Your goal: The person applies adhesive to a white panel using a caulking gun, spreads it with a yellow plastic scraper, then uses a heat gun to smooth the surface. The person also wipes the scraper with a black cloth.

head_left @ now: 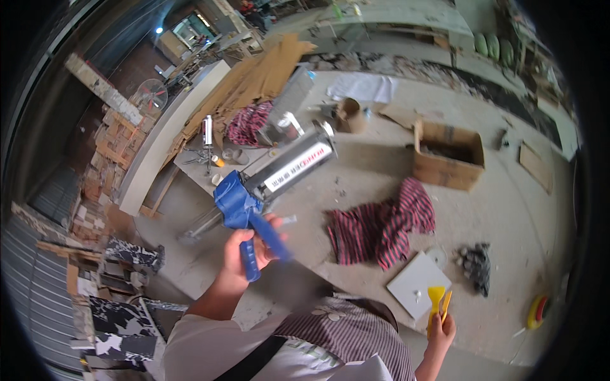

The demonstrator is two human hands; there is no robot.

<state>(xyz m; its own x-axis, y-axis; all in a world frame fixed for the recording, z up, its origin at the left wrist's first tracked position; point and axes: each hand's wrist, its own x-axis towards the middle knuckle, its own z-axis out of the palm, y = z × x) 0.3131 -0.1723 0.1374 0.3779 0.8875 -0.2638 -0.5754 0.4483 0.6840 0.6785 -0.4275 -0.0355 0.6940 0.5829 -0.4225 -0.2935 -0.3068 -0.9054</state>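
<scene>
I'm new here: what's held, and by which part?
Left grip: a caulking gun, by its blue handle. Right grip: a yellow scraper and another yellow tool, by their lower ends.

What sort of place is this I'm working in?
Probably a workshop, perhaps one for building or finishing work: there's a caulking gun in the left hand, a yellow scraper in the right hand, and heaped brown sheets farther off.
</scene>
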